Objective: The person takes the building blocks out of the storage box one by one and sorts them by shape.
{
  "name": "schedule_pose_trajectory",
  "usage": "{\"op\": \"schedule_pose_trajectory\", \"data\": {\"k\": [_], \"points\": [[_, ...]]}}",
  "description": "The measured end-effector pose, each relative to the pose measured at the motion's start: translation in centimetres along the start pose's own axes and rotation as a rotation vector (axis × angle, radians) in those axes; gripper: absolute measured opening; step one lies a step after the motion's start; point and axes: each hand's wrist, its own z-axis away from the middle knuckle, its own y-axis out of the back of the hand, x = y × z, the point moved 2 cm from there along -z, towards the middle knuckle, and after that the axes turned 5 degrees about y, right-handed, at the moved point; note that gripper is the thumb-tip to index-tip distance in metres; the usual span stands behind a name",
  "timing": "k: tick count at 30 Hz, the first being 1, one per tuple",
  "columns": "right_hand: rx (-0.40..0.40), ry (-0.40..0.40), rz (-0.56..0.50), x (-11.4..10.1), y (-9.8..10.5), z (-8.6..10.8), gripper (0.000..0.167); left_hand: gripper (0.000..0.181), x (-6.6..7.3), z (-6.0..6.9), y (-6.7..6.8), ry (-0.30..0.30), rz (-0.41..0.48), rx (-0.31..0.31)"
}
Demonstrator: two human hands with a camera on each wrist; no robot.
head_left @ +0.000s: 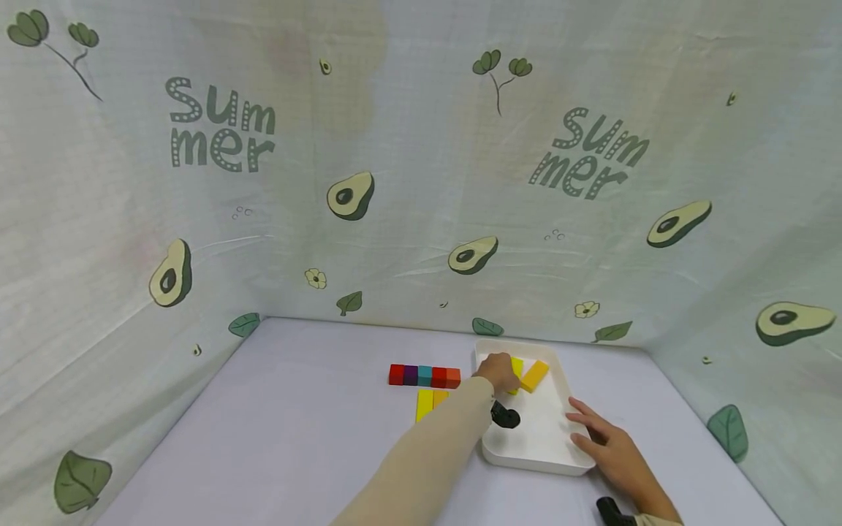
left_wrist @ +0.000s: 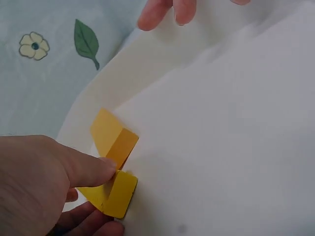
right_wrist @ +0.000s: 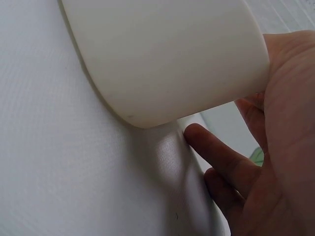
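Note:
My left hand (head_left: 498, 371) reaches into a white tray (head_left: 534, 465). Its thumb and fingers pinch a bright yellow block (left_wrist: 122, 196), also seen beside the hand in the head view. An orange-yellow block (head_left: 535, 376) lies just beyond, in the same far part of the tray. At the tray's right side, my right hand (head_left: 615, 453) rests against the wall with fingers fairly straight and some fingertips over the rim. The right wrist view shows other fingers (right_wrist: 224, 157) outside the tray, below its wall.
Left of the tray, a row of red, purple, blue and orange cubes (head_left: 425, 376) lies on the white table (head_left: 296, 424). Nearer, a yellow block (head_left: 425, 404) and an orange-yellow block (head_left: 440, 397) stand side by side, partly behind the left sleeve. Printed cloth (head_left: 408, 292) walls the table.

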Motion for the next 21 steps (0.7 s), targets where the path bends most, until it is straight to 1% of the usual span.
{"op": "schedule_pose_trajectory", "data": {"k": [3, 6, 8, 14, 15, 21], "points": [[0.002, -0.004, 0.002, 0.2, 0.0, 0.0, 0.048, 0.021, 0.1, 0.4, 0.0, 0.024, -0.001, -0.001], [-0.001, -0.008, 0.004, 0.2, 0.0, 0.1, 0.048, 0.021, 0.2, 0.8, 0.1, 0.031, -0.013, 0.008], [0.001, -0.01, 0.007, 0.2, 0.0, 0.1, 0.048, 0.024, 0.3, 1.0, 0.2, 0.019, -0.023, 0.02], [0.022, 0.015, -0.004, -0.1, 0.4, 0.1, 0.046, 0.034, 0.7, 1.4, 0.3, -0.05, -0.06, 0.076], [0.021, 0.012, -0.006, -0.1, 0.4, 0.1, 0.046, 0.034, 0.8, 1.4, 0.2, -0.052, -0.062, 0.08], [0.013, 0.009, 0.001, 0.0, 0.1, 0.1, 0.046, 0.036, 0.6, 1.7, 0.1, -0.02, -0.063, 0.087]]}}
